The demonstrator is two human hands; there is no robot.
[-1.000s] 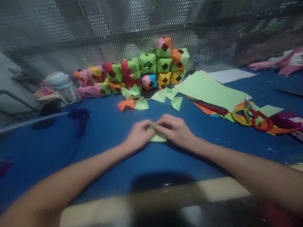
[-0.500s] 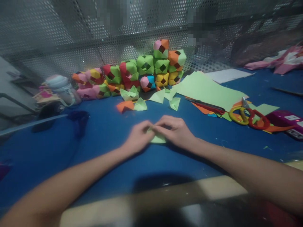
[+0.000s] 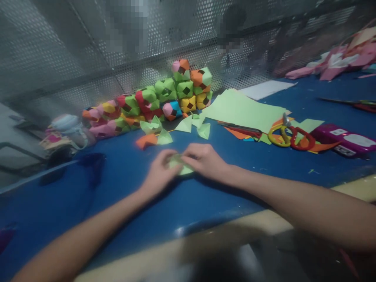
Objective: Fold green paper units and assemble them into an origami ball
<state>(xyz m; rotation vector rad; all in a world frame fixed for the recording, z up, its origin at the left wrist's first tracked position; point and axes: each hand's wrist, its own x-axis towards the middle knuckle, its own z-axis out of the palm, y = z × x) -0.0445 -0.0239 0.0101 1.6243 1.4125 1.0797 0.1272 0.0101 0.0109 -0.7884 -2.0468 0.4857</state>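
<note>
A small piece of light green paper [image 3: 185, 170] lies between my two hands, low over the blue table [image 3: 164, 209]. On its left side my left hand [image 3: 163, 166] grips it with thumb and fingers. My right hand [image 3: 204, 158] pinches it near the upper middle, fingertips close to those of the left. The fingers cover part of the paper, so its exact folds are hidden. Just beyond the hands are loose folded pieces: an orange one [image 3: 146, 141] and several light green ones [image 3: 165, 137].
Stacked colourful folded-paper blocks [image 3: 166, 89] stand against a perforated metal panel [image 3: 188, 27]. To the right lie green paper sheets [image 3: 246, 111], yellow-and-red-handled scissors [image 3: 302, 139] and a purple device [image 3: 346, 139]. A capped bottle [image 3: 69, 127] stands left; pink paper shapes [image 3: 335, 64] lie far right.
The view has tilted and shifted, so things on the table appear further left. Both hands still hold the green paper, and more of it shows between them.
</note>
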